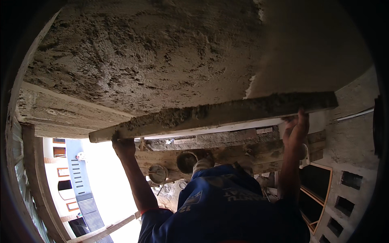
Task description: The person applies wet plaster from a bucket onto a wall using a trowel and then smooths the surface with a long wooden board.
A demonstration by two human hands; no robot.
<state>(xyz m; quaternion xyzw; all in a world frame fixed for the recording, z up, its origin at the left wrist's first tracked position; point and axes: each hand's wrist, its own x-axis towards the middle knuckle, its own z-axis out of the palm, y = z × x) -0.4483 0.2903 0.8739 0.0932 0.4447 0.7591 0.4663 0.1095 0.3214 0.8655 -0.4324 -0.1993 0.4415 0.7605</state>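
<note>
A long straightedge board (227,114), its side caked with wet mortar, spans overhead just under the plastered ceiling (133,56). Near the board's left end, my left hand (123,146) is closed on its lower edge. My right hand (296,128) grips the same edge toward the right end, fingers wrapped from below. Rough, pitted mortar covers the ceiling on the left and middle, while a smoother area (308,48) lies to the right. Whether the board presses against the plaster or hangs slightly apart, I cannot tell.
Below me are scaffold planks (263,156), with a mortar bucket (158,173) and a second, darker bucket (187,162) by my feet. A wall with square openings (351,180) and a wooden window frame (324,194) stand right. A ceiling beam (73,99) and bright outdoor drop lie left.
</note>
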